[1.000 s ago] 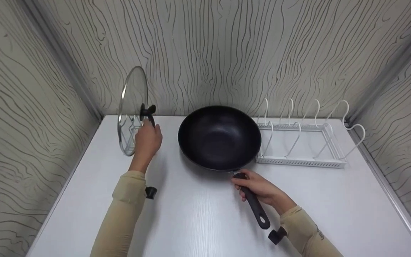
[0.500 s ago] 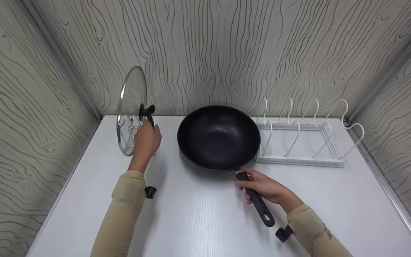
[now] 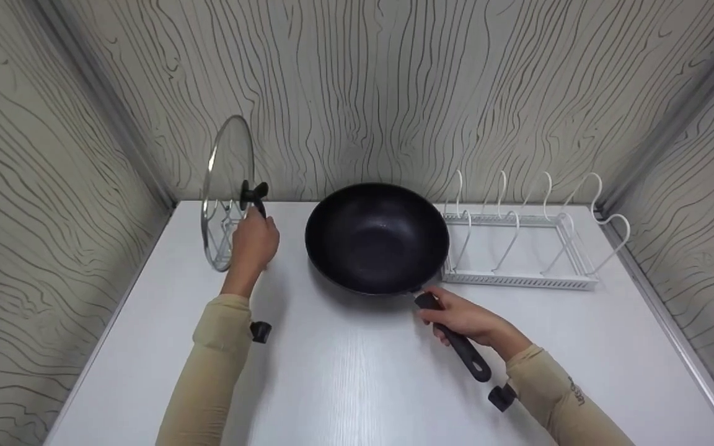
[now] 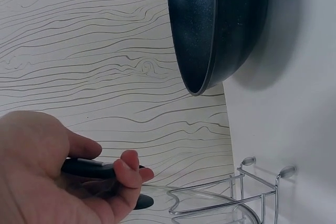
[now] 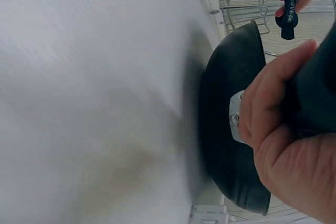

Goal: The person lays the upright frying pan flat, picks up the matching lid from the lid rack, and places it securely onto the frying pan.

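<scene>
My left hand (image 3: 256, 240) grips the black handle (image 3: 256, 195) of a round glass lid (image 3: 230, 148) with a metal rim, which stands upright on edge at the left. A small wire stand (image 4: 260, 177) shows at the lid's lower part, seen through the glass in the head view. Right of it, a black wok (image 3: 377, 238) sits at the middle of the white table. Its black handle (image 3: 470, 354) points toward the front right, and my right hand (image 3: 467, 319) holds it near the pan end. In the right wrist view, a metal bracket (image 5: 235, 119) joins handle and wok.
A white rack (image 3: 518, 280) with several curved wire dividers stands right beside the wok, near the back wall. Wood-patterned panels (image 3: 357, 93) enclose the white table (image 3: 332, 384) at the back and both sides.
My right hand has swung the wok's handle to the right and slightly away from me, turning the wok a little in place. My left hand and the lid have hardly moved.
</scene>
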### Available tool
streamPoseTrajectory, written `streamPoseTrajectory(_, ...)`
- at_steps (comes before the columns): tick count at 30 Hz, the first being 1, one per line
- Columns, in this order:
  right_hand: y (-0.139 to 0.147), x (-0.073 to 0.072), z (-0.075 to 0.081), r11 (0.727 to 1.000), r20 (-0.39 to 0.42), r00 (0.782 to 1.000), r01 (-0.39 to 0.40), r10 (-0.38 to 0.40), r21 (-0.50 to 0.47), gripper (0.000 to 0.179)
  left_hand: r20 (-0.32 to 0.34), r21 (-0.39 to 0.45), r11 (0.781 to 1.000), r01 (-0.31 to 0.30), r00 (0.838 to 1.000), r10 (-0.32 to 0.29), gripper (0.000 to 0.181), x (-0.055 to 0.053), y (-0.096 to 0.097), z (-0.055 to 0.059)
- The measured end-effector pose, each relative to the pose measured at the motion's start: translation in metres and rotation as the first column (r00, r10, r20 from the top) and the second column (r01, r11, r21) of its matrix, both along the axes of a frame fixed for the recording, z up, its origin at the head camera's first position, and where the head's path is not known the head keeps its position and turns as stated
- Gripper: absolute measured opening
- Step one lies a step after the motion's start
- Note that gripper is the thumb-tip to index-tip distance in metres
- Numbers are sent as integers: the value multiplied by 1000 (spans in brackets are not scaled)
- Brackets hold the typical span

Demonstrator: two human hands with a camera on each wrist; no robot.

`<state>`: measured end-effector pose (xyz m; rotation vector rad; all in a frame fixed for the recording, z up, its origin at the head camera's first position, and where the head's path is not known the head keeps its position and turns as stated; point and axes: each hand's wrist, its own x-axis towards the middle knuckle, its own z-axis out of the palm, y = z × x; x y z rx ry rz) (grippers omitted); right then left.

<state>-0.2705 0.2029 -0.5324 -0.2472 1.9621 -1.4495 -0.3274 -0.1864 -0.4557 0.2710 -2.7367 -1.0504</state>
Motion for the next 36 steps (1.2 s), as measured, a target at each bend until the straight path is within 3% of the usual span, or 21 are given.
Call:
streamPoseTrajectory(9,-2,-1,3,996,-71,997,-18,25,91,53,9,12,1000,2,1000,-2,51,0,-1,1)
streamPoseTrajectory(17,4,0,-1,994,-97,995,10,1,110,71,25,18,1000,18,1000,-18,49,-1,-1,3)
streamPoseTrajectory(26,2,0,-4,992,-103,994,40,-27,120,48,33,8,1000,18,999,-18,51,-2,-2,5)
streamPoseTrajectory(36,2,1,-4,993,-87,995,54,-44,108,42,81,22,1000,7,997,-9,59,-4,-1,6)
